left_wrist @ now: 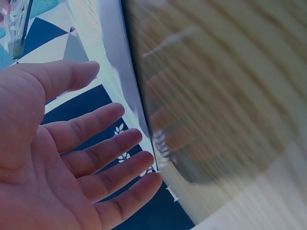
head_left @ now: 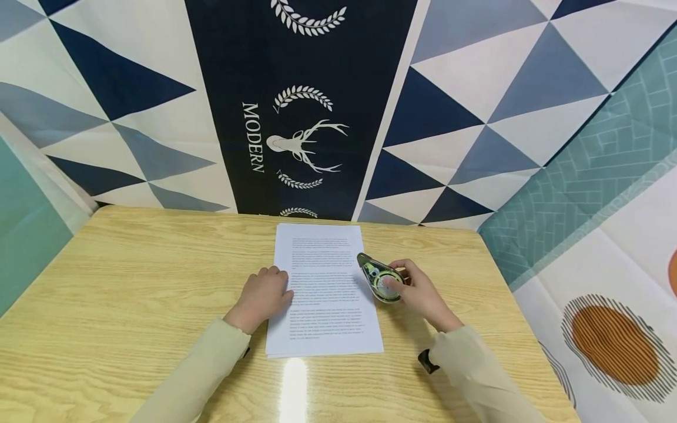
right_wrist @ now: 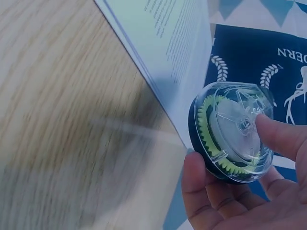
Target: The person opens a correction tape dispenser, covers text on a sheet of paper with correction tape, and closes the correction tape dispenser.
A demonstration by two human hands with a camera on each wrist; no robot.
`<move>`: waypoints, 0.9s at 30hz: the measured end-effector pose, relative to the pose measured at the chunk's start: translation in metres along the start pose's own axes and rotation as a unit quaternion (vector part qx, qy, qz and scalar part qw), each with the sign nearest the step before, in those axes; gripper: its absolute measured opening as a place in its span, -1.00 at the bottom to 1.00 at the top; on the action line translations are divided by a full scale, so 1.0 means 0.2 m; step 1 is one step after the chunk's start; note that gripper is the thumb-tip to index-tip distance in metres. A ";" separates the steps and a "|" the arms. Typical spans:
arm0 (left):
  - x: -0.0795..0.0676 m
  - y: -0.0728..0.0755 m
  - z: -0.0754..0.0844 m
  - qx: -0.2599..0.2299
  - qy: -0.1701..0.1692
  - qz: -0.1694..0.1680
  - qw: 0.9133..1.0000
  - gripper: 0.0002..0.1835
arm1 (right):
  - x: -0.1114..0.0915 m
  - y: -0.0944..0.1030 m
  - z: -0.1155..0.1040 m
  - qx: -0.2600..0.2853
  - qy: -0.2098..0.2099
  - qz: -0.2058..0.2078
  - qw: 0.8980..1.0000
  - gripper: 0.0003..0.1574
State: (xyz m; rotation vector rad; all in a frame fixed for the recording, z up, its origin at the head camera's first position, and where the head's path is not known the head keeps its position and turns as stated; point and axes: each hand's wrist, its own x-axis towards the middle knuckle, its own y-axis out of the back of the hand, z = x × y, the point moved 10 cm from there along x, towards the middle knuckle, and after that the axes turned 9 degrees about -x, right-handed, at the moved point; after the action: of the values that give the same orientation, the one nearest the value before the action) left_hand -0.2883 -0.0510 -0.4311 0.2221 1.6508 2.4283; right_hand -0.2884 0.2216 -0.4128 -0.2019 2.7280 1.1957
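Note:
A stack of printed paper (head_left: 328,326) lies upright before me on the wooden table. My left hand (head_left: 262,298) is at the stack's left edge, fingertips right over the margin. In the left wrist view its fingers (left_wrist: 98,120) are loosely extended, with nothing in them. Between thumb and fingers, my right hand (head_left: 425,296) grips a correction tape (head_left: 378,279) above the right side of the page. The dispenser's clear case shows a green toothed wheel (right_wrist: 205,127) in the right wrist view. Its dark tip points away, toward the upper left.
The wooden table (head_left: 132,305) extends to both sides of the paper. A patterned cloth (head_left: 317,117) with triangles and a deer head hangs along the far edge. Another cloth (head_left: 597,282) is at the right, and a dark wrist device (head_left: 428,361) shows below my right sleeve.

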 end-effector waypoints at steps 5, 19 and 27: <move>-0.01 0.03 0.01 0.002 -0.006 0.012 1.000 -0.72 | 0.01 -0.01 -0.04 -0.006 0.012 0.003 1.000 -0.54; -0.04 0.14 0.05 -0.070 -0.005 0.029 0.997 -0.60 | -0.02 -0.03 -0.20 -0.026 0.056 0.003 0.998 -0.56; -0.06 0.19 0.06 -0.105 -0.015 0.041 0.994 -0.62 | -0.03 -0.07 -0.26 -0.042 0.086 0.000 0.995 -0.60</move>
State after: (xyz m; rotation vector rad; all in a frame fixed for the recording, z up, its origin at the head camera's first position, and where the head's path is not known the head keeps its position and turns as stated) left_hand -0.2770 -0.0561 -0.3916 0.2977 1.3864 2.6225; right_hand -0.2853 0.1735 -0.3873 -0.3315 2.8229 1.3549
